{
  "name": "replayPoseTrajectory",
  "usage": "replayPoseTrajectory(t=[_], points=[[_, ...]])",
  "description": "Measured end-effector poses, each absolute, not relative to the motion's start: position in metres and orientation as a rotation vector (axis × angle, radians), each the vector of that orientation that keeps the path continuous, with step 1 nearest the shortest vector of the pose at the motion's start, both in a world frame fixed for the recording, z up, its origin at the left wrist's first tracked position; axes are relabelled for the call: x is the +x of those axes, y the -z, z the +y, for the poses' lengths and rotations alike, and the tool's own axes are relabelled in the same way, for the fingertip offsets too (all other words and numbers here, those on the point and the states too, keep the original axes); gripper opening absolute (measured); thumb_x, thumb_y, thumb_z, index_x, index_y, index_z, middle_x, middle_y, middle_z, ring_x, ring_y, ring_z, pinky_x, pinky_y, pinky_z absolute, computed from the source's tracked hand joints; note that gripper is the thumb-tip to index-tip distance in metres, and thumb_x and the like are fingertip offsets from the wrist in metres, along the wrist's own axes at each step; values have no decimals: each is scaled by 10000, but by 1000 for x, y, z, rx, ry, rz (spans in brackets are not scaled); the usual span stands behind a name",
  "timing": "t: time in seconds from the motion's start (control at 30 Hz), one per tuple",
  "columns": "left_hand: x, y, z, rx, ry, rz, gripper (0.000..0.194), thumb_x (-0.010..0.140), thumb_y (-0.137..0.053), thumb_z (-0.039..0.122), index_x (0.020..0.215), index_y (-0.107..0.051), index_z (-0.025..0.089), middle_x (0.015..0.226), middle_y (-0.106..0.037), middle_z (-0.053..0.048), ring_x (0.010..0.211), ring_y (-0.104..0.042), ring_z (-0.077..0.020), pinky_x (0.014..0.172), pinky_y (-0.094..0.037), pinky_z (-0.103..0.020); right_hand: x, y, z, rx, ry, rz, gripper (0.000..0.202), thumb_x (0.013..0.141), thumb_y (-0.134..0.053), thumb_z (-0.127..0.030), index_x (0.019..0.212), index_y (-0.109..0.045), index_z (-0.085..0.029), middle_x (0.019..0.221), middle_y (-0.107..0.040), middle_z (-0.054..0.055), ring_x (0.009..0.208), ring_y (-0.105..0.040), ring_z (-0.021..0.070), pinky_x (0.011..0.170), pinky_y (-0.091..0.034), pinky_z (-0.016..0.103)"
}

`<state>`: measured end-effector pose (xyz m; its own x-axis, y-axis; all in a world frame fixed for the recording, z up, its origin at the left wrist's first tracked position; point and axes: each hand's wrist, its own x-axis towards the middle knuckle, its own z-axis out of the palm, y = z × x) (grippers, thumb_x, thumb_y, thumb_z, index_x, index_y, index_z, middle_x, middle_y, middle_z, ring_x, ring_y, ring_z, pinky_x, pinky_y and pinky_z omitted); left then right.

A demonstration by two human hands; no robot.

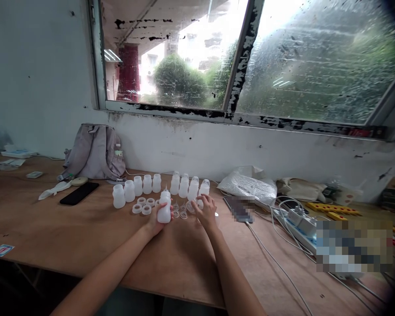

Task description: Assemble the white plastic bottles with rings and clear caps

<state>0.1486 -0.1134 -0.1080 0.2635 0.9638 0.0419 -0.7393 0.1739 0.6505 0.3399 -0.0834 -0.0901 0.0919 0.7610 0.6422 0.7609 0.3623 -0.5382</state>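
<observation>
One frosted plastic bottle [164, 210], pinched in at the waist, is up off the table [85, 232] in the left hand [156, 222], fingers clamped round it, with five open-topped bottles [129, 192] and four dome-capped bottles [193, 188] behind. Four smooth translucent rings [142, 210] sit beside that hand (a fifth's partly hidden), while the right hand [206, 210] has bent fingers over some clear parts [189, 206], can't tell if they're pinching one
</observation>
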Motion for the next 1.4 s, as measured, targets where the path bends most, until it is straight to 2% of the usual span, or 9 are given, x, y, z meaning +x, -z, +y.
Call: replayPoseTrajectory(t=[0.23, 0.43, 0.53, 0.63, 0.73, 0.87, 0.97, 1.13, 1.4], points=[[143, 106, -110, 558, -1429, 517, 358, 674, -581, 269, 1005, -520, 149, 686, -572, -11, 526, -552, -106, 488, -460, -227, 337, 92, -86, -1753, 30, -1903, 246, 668, -528, -383, 847, -597, -228, 1148, -436, 79, 1119, -305, 269, 866, -219, 410], [147, 108, -111, 624, -1462, 594, 367, 665, -589, 280, 1003, -517, 157, 687, -568, -3, 527, -553, -106, 489, -458, -226, 338, 88, -89, -1829, 31, -1948, 267, 672, -509, -339, 887, -592, -204, 1153, -433, 116, 1109, -315, 284, 865, -219, 431], [150, 109, -112, 822, -1456, 723, 293, 683, -566, 328, 910, -539, 144, 670, -562, -7, 515, -537, -102, 499, -441, -228, 337, 86, -90, -1821, -4, -1909, 275, 661, -523, -326, 895, -589, -197, 1111, -468, 118, 1079, -349, 295, 854, -237, 452], [154, 110, -115, 1081, -1499, 913, 284, 642, -607, 339, 845, -546, 149, 688, -570, -17, 563, -542, -124, 536, -430, -240, 334, 83, -91, -1635, -57, -1766, 287, 704, -493, -380, 914, -579, -204, 1035, -529, 96, 1051, -390, 288, 859, -255, 460], [159, 114, -119, 1497, -1559, 1189, 412, 564, -667, 282, 942, -528, 200, 830, -589, -21, 739, -558, -182, 679, -427, -284, 324, 79, -95, -1255, -344, -1660, 309, 763, -430, -430, 943, -557, -213, 1000, -575, 69, 1002, -469, 229, 844, -332, 381], [165, 118, -126, 1759, -1441, 1300, 480, 570, -665, 235, 1025, -510, 232, 902, -587, -58, 854, -542, -253, 758, -397, -329, 299, 83, -104, -948, -882, -1548, 413, 703, -537, -439, 1049, -497, -217, 1001, -599, 65, 931, -544, 195, 757, -420, 308], [167, 116, -131, 1657, -1481, 1152, 449, 551, -677, 162, 977, -551, 228, 838, -572, -74, 887, -525, -271, 741, -393, -303, 284, 87, -110, -891, -991, -1434, 402, 669, -587, -414, 1006, -517, -206, 971, -614, 62, 907, -559, 192, 748, -433, 299], [166, 110, -136, 1540, -1446, 868, 434, 512, -660, 49, 901, -588, 226, 789, -578, -49, 798, -522, -233, 673, -387, -262, 277, 83, -115, -829, -1059, -1259, 321, 639, -617, -382, 886, -578, -182, 875, -650, 57, 848, -589, 205, 719, -448, 312], [170, 102, -132, 1774, -1264, 1042, 270, 498, -696, 149, 750, -600, 168, 700, -575, -23, 618, -500, -176, 531, -353, -250, 280, 75, -114, -786, -1129, -1200, 204, 611, -641, -300, 770, -617, -174, 706, -656, 32, 739, -619, 199, 664, -453, 300]])
